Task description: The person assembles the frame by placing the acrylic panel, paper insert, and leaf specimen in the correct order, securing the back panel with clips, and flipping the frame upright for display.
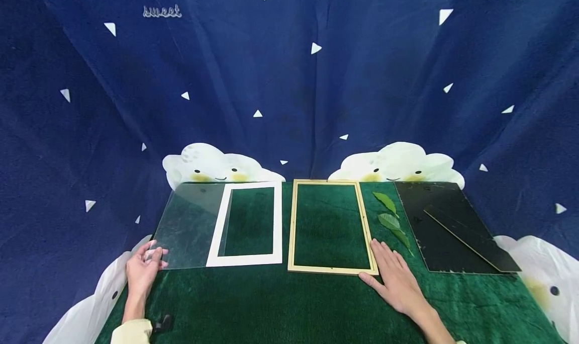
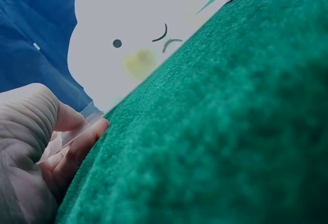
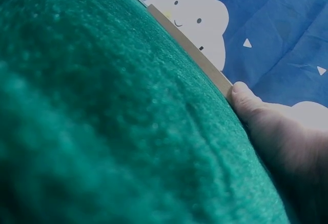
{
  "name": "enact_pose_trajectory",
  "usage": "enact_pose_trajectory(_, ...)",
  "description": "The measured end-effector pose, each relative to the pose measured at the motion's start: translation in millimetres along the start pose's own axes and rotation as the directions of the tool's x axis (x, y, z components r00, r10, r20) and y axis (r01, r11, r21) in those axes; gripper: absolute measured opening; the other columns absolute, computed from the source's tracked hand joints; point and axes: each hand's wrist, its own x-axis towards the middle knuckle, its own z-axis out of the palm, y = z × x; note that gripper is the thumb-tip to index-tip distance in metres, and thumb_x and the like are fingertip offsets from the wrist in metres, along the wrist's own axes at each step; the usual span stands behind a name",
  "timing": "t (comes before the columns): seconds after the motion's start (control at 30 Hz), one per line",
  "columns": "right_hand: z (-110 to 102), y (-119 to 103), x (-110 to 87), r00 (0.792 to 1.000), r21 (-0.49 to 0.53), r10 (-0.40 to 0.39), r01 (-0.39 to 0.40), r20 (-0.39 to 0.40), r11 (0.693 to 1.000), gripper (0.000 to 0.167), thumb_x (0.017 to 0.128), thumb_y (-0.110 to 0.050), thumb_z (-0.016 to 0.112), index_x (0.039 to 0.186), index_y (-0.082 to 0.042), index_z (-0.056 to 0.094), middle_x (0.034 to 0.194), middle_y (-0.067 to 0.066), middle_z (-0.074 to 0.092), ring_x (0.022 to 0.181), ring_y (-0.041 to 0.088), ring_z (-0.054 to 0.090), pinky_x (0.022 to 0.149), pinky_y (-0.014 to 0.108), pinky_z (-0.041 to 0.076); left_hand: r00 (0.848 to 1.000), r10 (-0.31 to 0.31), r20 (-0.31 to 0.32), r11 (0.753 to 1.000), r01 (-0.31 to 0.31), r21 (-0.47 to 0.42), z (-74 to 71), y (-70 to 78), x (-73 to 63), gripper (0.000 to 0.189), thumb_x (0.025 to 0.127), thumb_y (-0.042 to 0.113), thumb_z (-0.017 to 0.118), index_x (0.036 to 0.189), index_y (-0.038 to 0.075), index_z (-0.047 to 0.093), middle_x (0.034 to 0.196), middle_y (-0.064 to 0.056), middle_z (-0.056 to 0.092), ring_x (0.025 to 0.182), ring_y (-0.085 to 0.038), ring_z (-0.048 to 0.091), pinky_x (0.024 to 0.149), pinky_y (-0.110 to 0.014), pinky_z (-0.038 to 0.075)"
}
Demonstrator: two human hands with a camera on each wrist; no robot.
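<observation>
We found 1 clear sheet (image 1: 187, 228) at left on green cloth (image 1: 235, 304), near-left corner pinched by the left hand (image 1: 142, 269); 1 white mat (image 1: 244, 260), overlapping it; 1 wooden frame (image 1: 292, 228), centre, touched by the right hand (image 1: 397, 281), fingers straight; leaves (image 1: 385, 201) and 1 black board (image 1: 441, 241), right.

Glossy transparent sheet (image 1: 187, 228), smooth wooden frame (image 1: 293, 223), matt backboard (image 1: 436, 248), plush cloth (image 1: 253, 304)

Fingers (image 3: 245, 100) touching tan frame (image 3: 189, 48), green cloth (image 3: 102, 106), blue cloud-print backdrop (image 3: 277, 39)
</observation>
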Motion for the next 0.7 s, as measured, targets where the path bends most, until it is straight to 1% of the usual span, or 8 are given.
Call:
enact_pose_trajectory(0.1, 0.0, 0.0, 0.1, 1.000, 0.005, 0.002, -0.002, 0.001, 1.000, 0.094, 0.100, -0.065, 0.056, 0.167, -0.010, 0.021, 0.171, 0.015, 0.028, 0.158, 0.038, 0.022, 0.121, 0.059, 0.018, 1.000, -0.010, -0.013, 0.999, 0.010, 0.045, 0.5, -0.9, -0.4, 0.041, 0.103, 0.003, 0.058, 0.142, -0.008, 0.051, 0.075, 0.032, 0.067, 0.049, 0.000, 0.063, 0.051, -0.015, 0.054)
enact_pose_trajectory(0.2, 0.3, 0.0, -0.3, 1.000, 0.008, 0.005, -0.005, -0.002, 1.000, 0.094, 0.100, -0.065, 0.056, 0.167, -0.010, 0.021, 0.170, 0.015, 0.028, 0.158, 0.038, 0.022, 0.121, 0.060, 0.018, 1.000, -0.016, -0.017, 0.998, 0.017, 0.066, 1.4, -0.9, 0.4, 0.040, 0.103, 0.003, 0.058, 0.141, -0.007, 0.051, 0.074, 0.034, 0.066, 0.050, 0.000, 0.064, 0.052, -0.015, 0.054)
enact_pose_trajectory(0.3, 1.2, -0.5, -1.1, 1.000, 0.004, 0.005, -0.005, -0.004, 1.000, 0.094, 0.100, -0.065, 0.056, 0.167, -0.010, 0.021, 0.170, 0.016, 0.029, 0.157, 0.039, 0.023, 0.121, 0.060, 0.018, 1.000, -0.023, -0.016, 0.998, 0.024, 0.062, 1.5, -0.6, 0.1, 0.038, 0.102, 0.002, 0.058, 0.138, -0.007, 0.050, 0.072, 0.031, 0.068, 0.050, -0.001, 0.064, 0.052, -0.016, 0.055)
enact_pose_trajectory(0.5, 0.5, 0.3, 0.1, 1.000, 0.002, 0.001, -0.001, -0.004, 1.000, 0.094, 0.100, -0.065, 0.056, 0.167, -0.010, 0.021, 0.170, 0.016, 0.029, 0.157, 0.039, 0.023, 0.121, 0.061, 0.019, 0.999, -0.044, -0.031, 0.998, 0.045, 0.038, 4.4, 1.9, 0.5, 0.032, 0.099, -0.001, 0.057, 0.129, -0.007, 0.054, 0.060, 0.017, 0.067, 0.049, 0.000, 0.063, 0.050, -0.016, 0.054)
enact_pose_trajectory(0.7, 2.0, 1.7, -0.4, 1.000, -0.001, 0.005, -0.005, 0.001, 1.000, 0.095, 0.099, -0.066, 0.056, 0.168, -0.011, 0.021, 0.171, 0.015, 0.028, 0.158, 0.038, 0.023, 0.121, 0.060, 0.018, 0.999, -0.037, -0.040, 0.998, 0.039, 0.052, 3.9, 1.4, -1.1, 0.033, 0.098, 0.000, 0.058, 0.130, -0.007, 0.055, 0.060, 0.015, 0.068, 0.049, 0.000, 0.063, 0.050, -0.016, 0.054)
